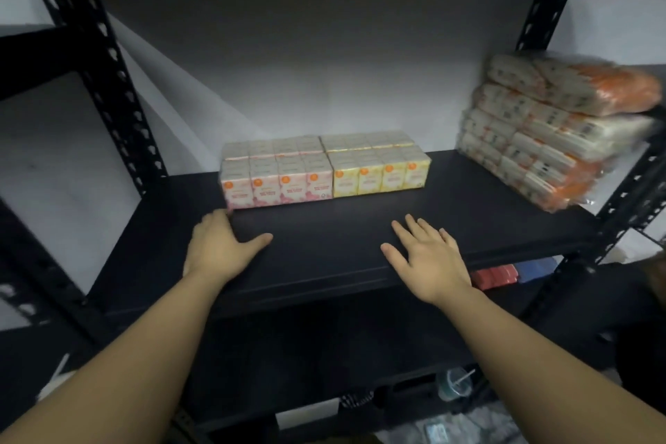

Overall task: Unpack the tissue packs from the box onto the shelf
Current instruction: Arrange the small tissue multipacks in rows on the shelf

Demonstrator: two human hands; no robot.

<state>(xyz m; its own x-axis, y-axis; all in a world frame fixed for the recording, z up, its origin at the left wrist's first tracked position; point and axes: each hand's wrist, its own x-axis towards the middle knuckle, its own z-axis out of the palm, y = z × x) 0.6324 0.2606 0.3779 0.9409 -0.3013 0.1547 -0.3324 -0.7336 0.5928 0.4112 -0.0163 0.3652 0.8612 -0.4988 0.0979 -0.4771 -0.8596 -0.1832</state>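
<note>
On the black shelf (360, 238) stand two bundles of small tissue packs side by side: a pink bundle (275, 177) on the left and a yellow bundle (378, 168) on the right. My left hand (220, 245) lies on the shelf just in front of the pink bundle's left corner, fingers loose, holding nothing. My right hand (429, 256) hovers flat over the shelf's front part, fingers spread and empty. The box is not in view.
A stack of orange-and-white wrapped tissue bundles (551, 130) fills the shelf's right end. Perforated black uprights (108, 90) frame the shelf. Below, a lower shelf holds red and blue packs (504, 276), and a plastic cup (456, 384) stands near the floor.
</note>
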